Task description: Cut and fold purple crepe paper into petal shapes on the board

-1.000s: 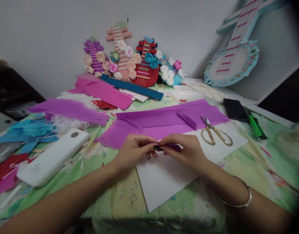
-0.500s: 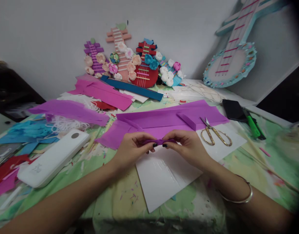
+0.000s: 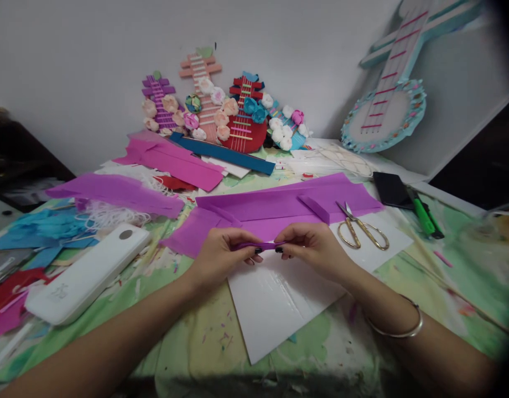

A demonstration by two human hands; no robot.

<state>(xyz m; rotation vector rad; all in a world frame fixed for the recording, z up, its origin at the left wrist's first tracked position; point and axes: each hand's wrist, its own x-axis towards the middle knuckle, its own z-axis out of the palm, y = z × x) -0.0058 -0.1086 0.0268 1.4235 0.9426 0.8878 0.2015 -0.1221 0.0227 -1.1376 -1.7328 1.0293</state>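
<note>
Item: one narrow purple strip (image 3: 269,246), held between both hands above the white board (image 3: 275,315), before the purple sheets (image 3: 275,207). Left hand (image 3: 222,251): thumb and fingers pinched closed on one end. Right hand (image 3: 315,247): likewise closed on the other end, bangle at the wrist.

Condition: strip separate from the sheets and, as far as I can tell from here, fixed to nothing. Shaping looks under way, to my judgement; whether its form is final, I cannot tell. One small purple piece (image 3: 315,209) lies loose on the sheets. Gold-handled scissors (image 3: 352,219), unheld, blades slightly parted. Much purple sheet remains uncut.

Also on the desk (image 3: 208,345): a green-handled cutter (image 3: 423,214). Behind, decorated model guitars (image 3: 250,138) stand against the wall, strung and flowered, seemingly complete.

Markings: a faint grey mark on the white case (image 3: 91,276), illegible. No other lettering or brand made out.
</note>
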